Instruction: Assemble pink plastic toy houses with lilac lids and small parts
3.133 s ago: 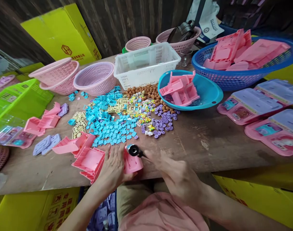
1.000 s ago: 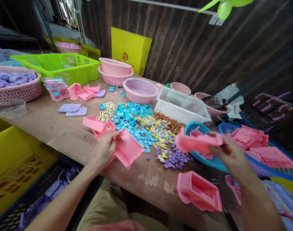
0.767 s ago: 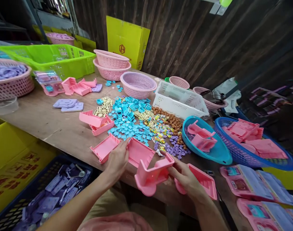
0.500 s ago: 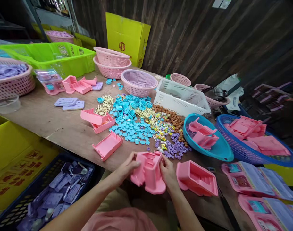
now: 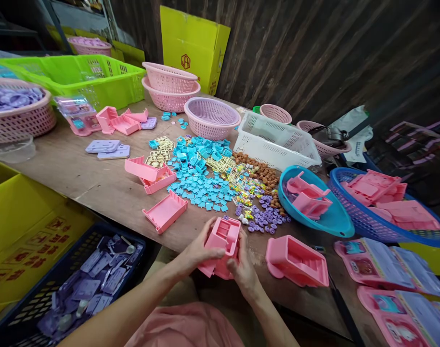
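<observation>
both hands' fingers still clasp the pink housing (image 5: 223, 246) — now raised nearer the table (image 5: 97, 188) edge.

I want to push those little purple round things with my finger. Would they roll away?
Probably some would. The purple discs look small, round and light, lying loose on the wooden table, so a push would likely scatter them. Most lie flat, so they would probably slide more than roll. They look like hard plastic, so likely stiff and not fragile.
</observation>
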`<state>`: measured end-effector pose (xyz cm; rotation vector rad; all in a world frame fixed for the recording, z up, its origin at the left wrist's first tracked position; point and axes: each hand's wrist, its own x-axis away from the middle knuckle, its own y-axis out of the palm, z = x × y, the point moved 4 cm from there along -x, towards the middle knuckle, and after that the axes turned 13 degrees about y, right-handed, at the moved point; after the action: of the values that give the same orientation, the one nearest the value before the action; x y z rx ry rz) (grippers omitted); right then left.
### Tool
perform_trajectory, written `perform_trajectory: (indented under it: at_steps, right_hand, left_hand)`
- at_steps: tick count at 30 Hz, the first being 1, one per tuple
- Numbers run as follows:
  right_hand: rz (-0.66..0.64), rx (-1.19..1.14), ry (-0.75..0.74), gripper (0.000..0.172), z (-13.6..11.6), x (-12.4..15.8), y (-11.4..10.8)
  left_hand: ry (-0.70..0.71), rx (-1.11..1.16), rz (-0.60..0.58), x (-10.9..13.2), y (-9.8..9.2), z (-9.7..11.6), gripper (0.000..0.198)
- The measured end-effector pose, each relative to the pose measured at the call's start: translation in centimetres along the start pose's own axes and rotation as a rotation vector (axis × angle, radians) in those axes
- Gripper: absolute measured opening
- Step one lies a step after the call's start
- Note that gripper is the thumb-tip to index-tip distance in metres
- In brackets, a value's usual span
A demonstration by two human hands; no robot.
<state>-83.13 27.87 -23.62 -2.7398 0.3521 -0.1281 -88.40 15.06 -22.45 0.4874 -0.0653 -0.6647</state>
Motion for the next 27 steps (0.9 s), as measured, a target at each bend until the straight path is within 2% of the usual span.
perform_trajectory:
  at_steps: [2, 3, 5, 7, 9, 11, 14, 18, 22, 27]
  right_hand:
    - [-0.068, 0.008, 0.031, 0.091, 0.0, 0.1, 0.1]
    - [-0.108, 0.0, 0.051, 0.095, -0.1, 0.1, 0.1]
    - [-0.166, -0.052, 0.082, 0.091, -0.4, -0.1, -0.3]
    - [-0.206, -0.184, 0.138, 0.086, -0.8, -0.2, -0.8]
    - [-0.194, -0.337, 0.19, 0.089, -1.5, -0.2, -1.5]
    - [-0.149, -0.443, 0.22, 0.099, -2.3, 0.1, -1.9]
    - [-0.149, -0.504, 0.23, 0.109, -3.5, 0.7, -1.9]
    - [-0.164, -0.468, 0.215, 0.103, -4.2, 1.2, -1.6]
    - [-0.115, -0.408, 0.215, 0.106, -4.3, 1.2, -1.9]
    - [-0.155, -0.424, 0.216, 0.107, -4.8, 1.2, -1.8]
  left_hand:
    - [-0.006, -0.024, -0.053, 0.1, 0.4, 0.1, 0.09]
    - [-0.021, -0.016, -0.086, 0.1, 0.6, 0.1, 0.089]
    - [-0.051, 0.044, -0.128, 0.0, 0.7, 0.5, 0.084]
    - [-0.046, 0.066, -0.112, -0.2, 0.3, 1.1, 0.085]
    - [0.018, -0.055, -0.057, -0.5, -0.4, 2.1, 0.094]
    - [0.099, -0.255, -0.027, -0.6, -0.9, 3.0, 0.108]
    - [0.166, -0.44, -0.073, -0.6, -0.7, 3.6, 0.116]
    - [0.202, -0.48, -0.098, -0.6, -0.1, 3.7, 0.114]
    - [0.193, -0.487, -0.106, -0.6, 0.2, 3.9, 0.114]
    - [0.191, -0.508, -0.112, -0.6, 0.2, 3.9, 0.114]
